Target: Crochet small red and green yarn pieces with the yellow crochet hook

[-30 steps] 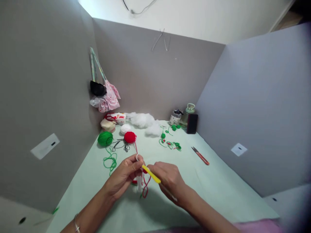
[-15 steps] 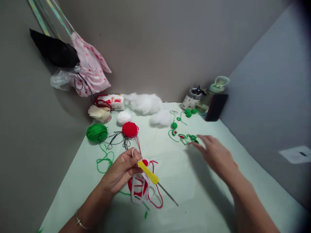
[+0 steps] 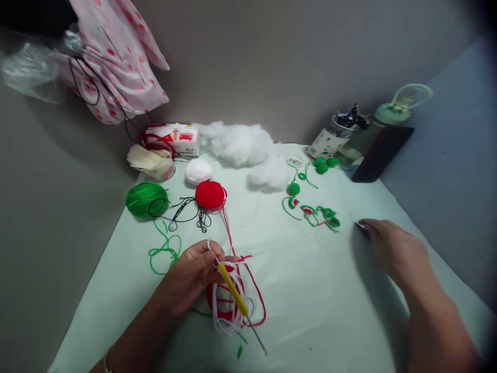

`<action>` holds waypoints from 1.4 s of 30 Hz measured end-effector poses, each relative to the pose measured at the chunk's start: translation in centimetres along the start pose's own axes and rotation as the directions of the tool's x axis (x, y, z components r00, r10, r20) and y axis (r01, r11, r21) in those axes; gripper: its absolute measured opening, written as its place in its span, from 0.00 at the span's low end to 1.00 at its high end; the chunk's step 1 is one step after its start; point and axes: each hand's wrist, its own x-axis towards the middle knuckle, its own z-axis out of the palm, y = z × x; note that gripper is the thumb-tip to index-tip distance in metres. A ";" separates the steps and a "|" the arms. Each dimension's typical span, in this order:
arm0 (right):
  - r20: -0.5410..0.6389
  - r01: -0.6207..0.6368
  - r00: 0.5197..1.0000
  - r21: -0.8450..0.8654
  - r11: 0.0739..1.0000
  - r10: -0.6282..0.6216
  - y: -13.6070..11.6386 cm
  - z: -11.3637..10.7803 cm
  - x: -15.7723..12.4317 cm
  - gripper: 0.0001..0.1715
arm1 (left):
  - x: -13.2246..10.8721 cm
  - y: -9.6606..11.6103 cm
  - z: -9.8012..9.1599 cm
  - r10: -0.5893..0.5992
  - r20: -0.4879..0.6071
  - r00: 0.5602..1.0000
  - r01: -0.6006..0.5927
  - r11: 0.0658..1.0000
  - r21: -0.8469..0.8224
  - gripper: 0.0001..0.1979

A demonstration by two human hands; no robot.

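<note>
My left hand (image 3: pixel 194 274) is closed around a crochet hook (image 3: pixel 233 290) with a yellow handle, its metal shaft pointing down to the right. Pinched in the same fingers is a small red and white crochet piece (image 3: pixel 230 268), partly hidden. White yarn (image 3: pixel 227 324) in loose loops hangs below it, over red yarn (image 3: pixel 256 290). At the right, my right hand (image 3: pixel 396 248) is low over the table with fingers pinched together. A small dark thing with a pale tip shows at its fingertips, too unclear to name. Small green and red crochet pieces (image 3: pixel 328 217) lie left of that hand.
A red yarn ball (image 3: pixel 210 195), white yarn ball (image 3: pixel 199 171) and green yarn ball (image 3: pixel 146 199) sit at left. White stuffing (image 3: pixel 240 145) lies along the back wall. A pen holder (image 3: pixel 330 137), bottle (image 3: pixel 392 114) and dark phone (image 3: pixel 382 154) stand at back right.
My right hand has moved right and toward me, away from the green pieces, and its fingers have closed. The view has shifted. My left hand still holds the crochet hook.
</note>
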 end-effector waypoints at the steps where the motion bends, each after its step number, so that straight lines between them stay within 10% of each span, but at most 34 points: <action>1: -0.025 -0.047 0.999 0.020 0.999 0.048 -1.3 -0.2 -0.3 0.26 | 0.0 0.0 0.2 -0.010 -0.039 0.999 0.010 1.000 -0.007 0.16; 4: 0.097 -0.228 0.973 0.491 0.841 0.207 -7.2 -0.4 -2.1 0.31 | 0.0 -0.3 0.7 -0.030 -0.126 0.992 0.029 1.000 -0.012 0.18; 8: 0.431 -0.246 0.875 0.789 0.563 -0.222 -14.9 1.3 -5.5 0.38 | -0.2 -1.1 1.3 -0.051 -0.133 0.990 0.050 0.999 -0.013 0.19; 11: 0.639 -0.326 0.668 0.713 0.621 -0.382 -18.0 2.7 -7.5 0.32 | -0.3 -1.7 1.5 -0.072 -0.109 0.991 0.073 0.997 0.005 0.19; 14: 0.681 -0.334 0.584 0.697 0.634 -0.442 -18.9 3.0 -8.1 0.19 | -0.4 -2.0 1.5 -0.088 -0.096 0.992 0.092 0.995 0.044 0.19; 21: 0.669 -0.476 0.653 0.727 0.495 -0.355 -18.4 2.3 -7.2 0.27 | -0.8 -3.2 1.1 -0.081 -0.087 0.993 0.104 0.947 0.303 0.17; 30: 0.605 -0.388 0.753 0.727 0.567 -0.260 -17.4 0.9 -7.0 0.17 | -0.9 -3.1 1.9 0.009 -0.097 0.995 0.028 0.928 0.372 0.10; 42: 0.752 -0.679 0.615 0.658 0.326 -0.237 -19.9 3.4 -8.7 0.18 | -1.2 -3.7 2.1 0.115 -0.102 0.988 -0.046 0.853 0.519 0.05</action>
